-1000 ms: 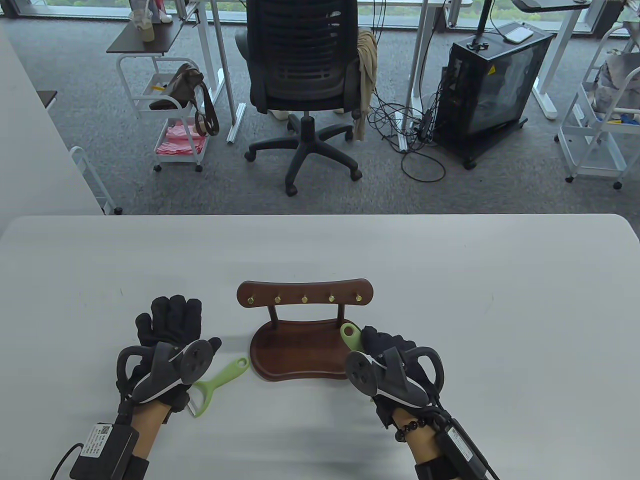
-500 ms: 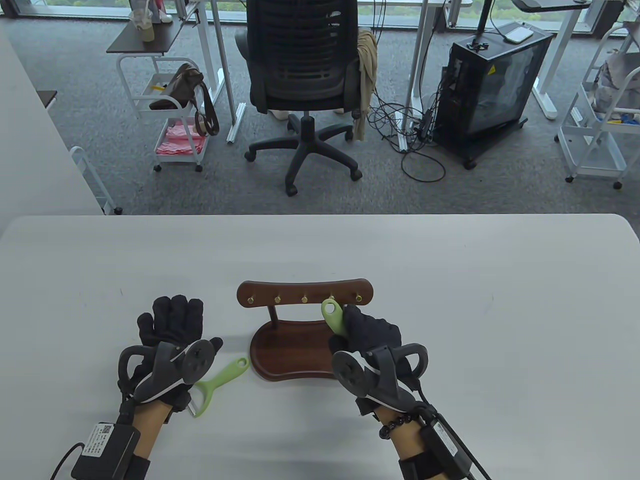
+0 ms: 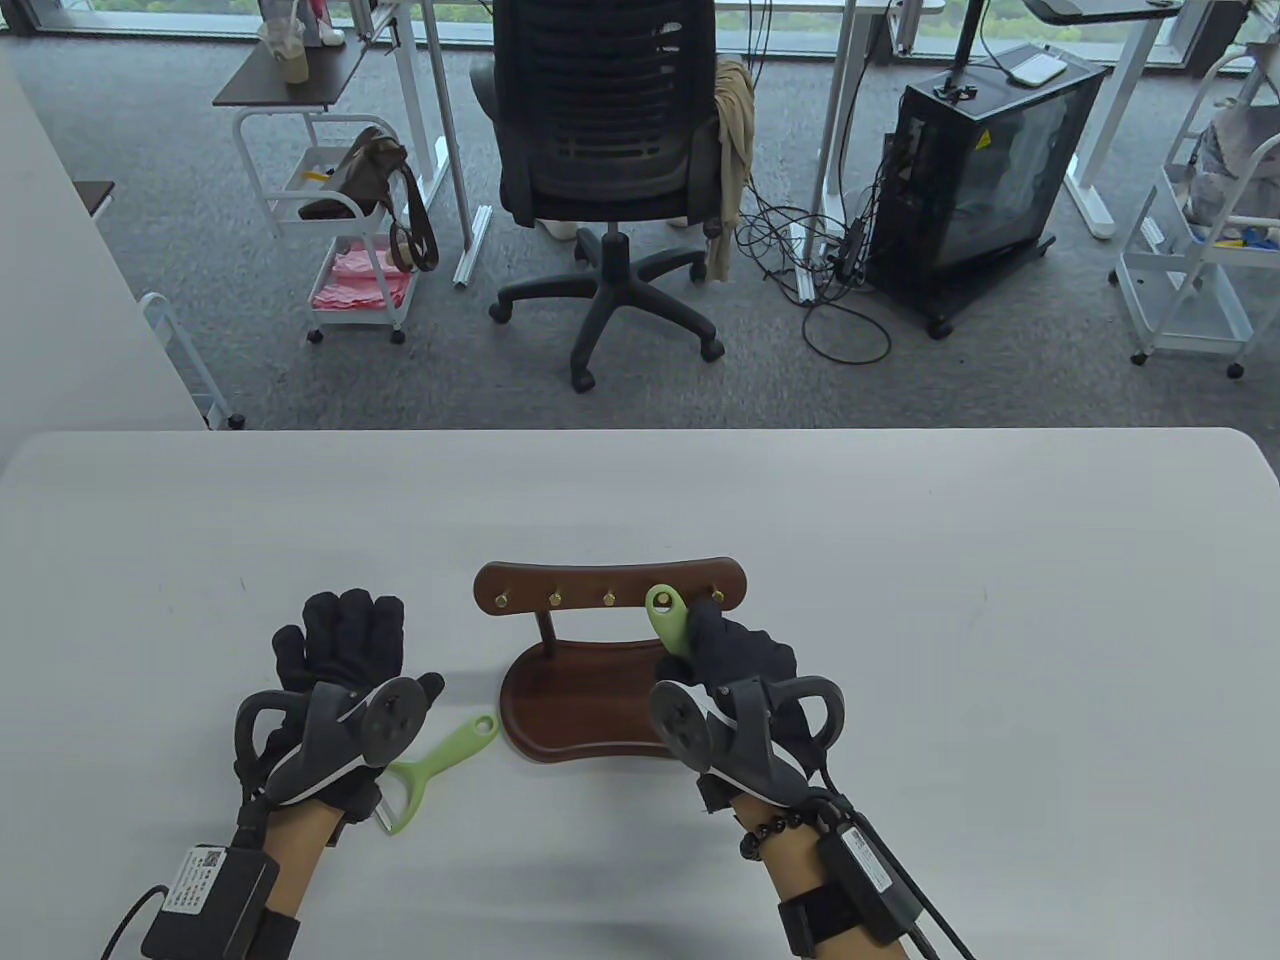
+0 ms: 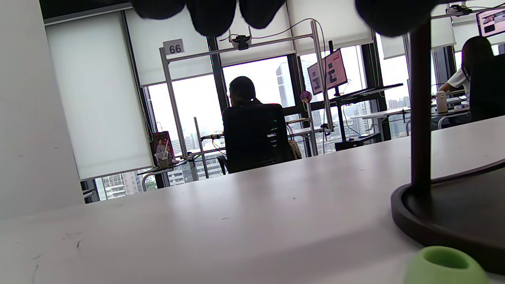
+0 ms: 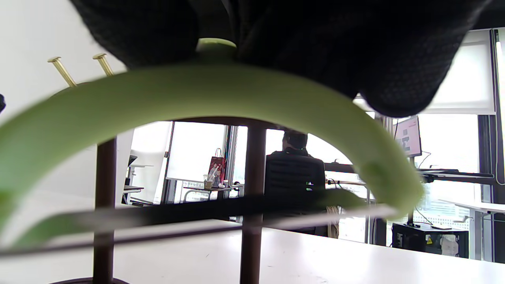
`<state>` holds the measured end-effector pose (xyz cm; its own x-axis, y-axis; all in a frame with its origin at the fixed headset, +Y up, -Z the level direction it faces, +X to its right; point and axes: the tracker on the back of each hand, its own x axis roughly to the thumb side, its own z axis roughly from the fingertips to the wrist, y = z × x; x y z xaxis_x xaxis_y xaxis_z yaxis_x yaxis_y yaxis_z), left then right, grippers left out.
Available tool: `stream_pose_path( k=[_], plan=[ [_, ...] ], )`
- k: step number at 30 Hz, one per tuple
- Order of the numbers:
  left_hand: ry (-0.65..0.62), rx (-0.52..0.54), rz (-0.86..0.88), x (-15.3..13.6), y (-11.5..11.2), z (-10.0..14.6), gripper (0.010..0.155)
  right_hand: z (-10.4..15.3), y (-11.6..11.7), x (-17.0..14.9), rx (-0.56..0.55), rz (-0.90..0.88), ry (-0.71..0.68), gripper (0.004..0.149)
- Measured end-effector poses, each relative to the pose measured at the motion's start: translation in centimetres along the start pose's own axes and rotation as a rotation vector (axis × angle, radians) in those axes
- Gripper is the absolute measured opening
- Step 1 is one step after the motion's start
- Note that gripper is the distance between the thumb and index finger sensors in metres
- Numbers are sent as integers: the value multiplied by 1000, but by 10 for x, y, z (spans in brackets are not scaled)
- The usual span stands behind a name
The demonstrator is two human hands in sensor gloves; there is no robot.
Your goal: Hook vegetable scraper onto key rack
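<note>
- A black office chair (image 3: 610,150) is seen on the carpet beyond the table (image 3: 900,520).
- A black computer case (image 3: 985,180) is placed to its right.
- White carts (image 3: 345,240) are parked at both sides.

Open-plan office: grey carpet (image 3: 250,290), mesh swivel chair (image 3: 606,150), sit-stand desks (image 3: 420,110), PC tower (image 3: 975,175), rolling carts (image 3: 345,250), seated worker (image 4: 252,130) before monitors (image 4: 329,73), high-rise windows.

Dark brown key rack (image 3: 610,585) with brass pegs (image 3: 609,598); two light green scrapers (image 3: 668,620) (image 3: 432,768); black gloves on each hand (image 3: 735,655) (image 3: 345,630); white table (image 3: 1000,620).
</note>
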<state>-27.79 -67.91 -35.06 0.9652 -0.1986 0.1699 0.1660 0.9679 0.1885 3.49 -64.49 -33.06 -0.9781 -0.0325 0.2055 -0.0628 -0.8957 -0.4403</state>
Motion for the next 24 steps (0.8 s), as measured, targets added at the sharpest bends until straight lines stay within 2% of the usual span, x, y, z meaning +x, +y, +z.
stream_pose_path(
  k=[12, 15, 24],
  plan=[
    [-3, -7, -5, 1, 0, 0, 83, -2, 15, 4, 10, 52, 19, 66],
    [-3, -8, -6, 1, 0, 0, 83, -1, 18, 3, 5, 63, 27, 62],
    [-6, -16, -10, 2, 0, -1, 83, 2, 20, 0, 29, 53, 28, 61]
  ],
)
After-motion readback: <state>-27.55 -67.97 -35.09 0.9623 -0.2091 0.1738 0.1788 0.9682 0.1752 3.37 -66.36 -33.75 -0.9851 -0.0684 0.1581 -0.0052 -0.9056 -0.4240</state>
